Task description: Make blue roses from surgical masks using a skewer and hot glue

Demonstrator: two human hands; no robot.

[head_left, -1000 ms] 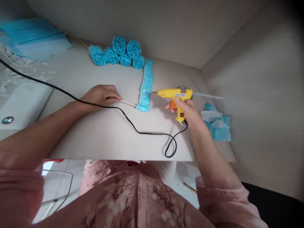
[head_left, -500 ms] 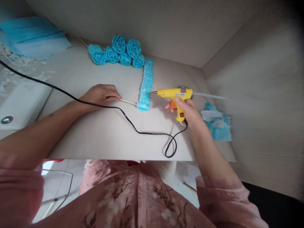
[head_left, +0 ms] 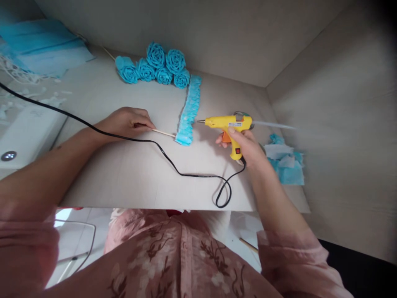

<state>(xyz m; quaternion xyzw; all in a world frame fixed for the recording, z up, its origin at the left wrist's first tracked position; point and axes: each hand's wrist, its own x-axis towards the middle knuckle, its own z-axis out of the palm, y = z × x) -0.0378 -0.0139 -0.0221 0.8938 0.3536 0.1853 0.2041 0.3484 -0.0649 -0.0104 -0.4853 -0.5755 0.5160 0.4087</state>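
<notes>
Between the thumb and fingers of my left hand (head_left: 132,123) is a thin wooden stick (head_left: 164,133). Its far end meets the near end of a long, ruffled light-blue strip (head_left: 190,108), which lies on the table. My right hand (head_left: 243,142) is wrapped around the handle of a yellow hot glue gun (head_left: 228,122). The gun's metal nozzle points left, close to the strip's right edge. A clear glue stick (head_left: 274,124) juts from the gun's back. Behind the strip, several blue rolled roses (head_left: 156,55) are grouped on the table.
A black cord (head_left: 167,154) crosses the table from the left to the gun. Blue sheets (head_left: 46,47) lie at the back left, above a white device (head_left: 29,130) with a small display. Blue and white scraps (head_left: 288,165) rest near the right wall (head_left: 335,124).
My left hand has shifted slightly left with the stick, and the strip's near end has moved left with it. The glue gun has stayed almost in place.
</notes>
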